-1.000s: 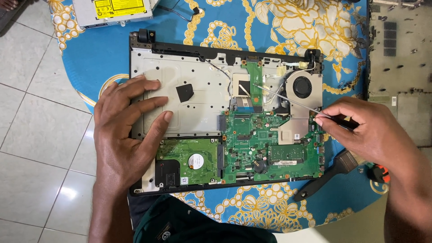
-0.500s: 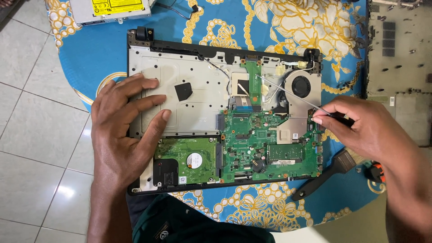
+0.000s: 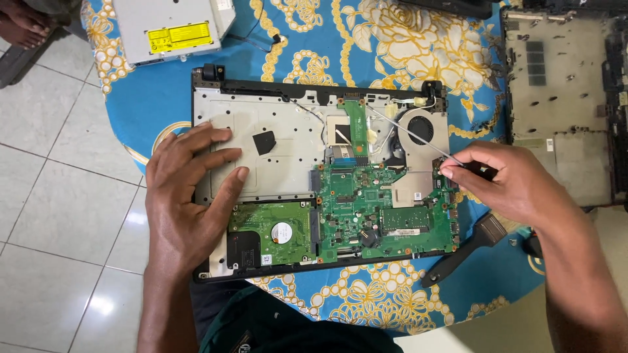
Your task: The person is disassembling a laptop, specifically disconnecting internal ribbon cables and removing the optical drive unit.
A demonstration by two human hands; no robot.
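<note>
With our left hand (image 3: 190, 196) flat and open on the laptop (image 3: 261, 150) at frame centre and our right hand (image 3: 517, 183) pinching a thin tool (image 3: 418, 139) over the fan (image 3: 422, 127), we judge a slip could gouge the green board (image 3: 386, 209).

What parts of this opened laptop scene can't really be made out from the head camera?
- Tip of the thin metal screwdriver: too fine to tell which screw it meets near the round cooling fan.
- Screwdriver handle: hidden inside the right hand.
- Silver metal plate: partly covered by the left hand.
- Grey plastic bottom cover: cut off by the top edge.
- Black-handled brush: bristles hidden under the right wrist.
</note>
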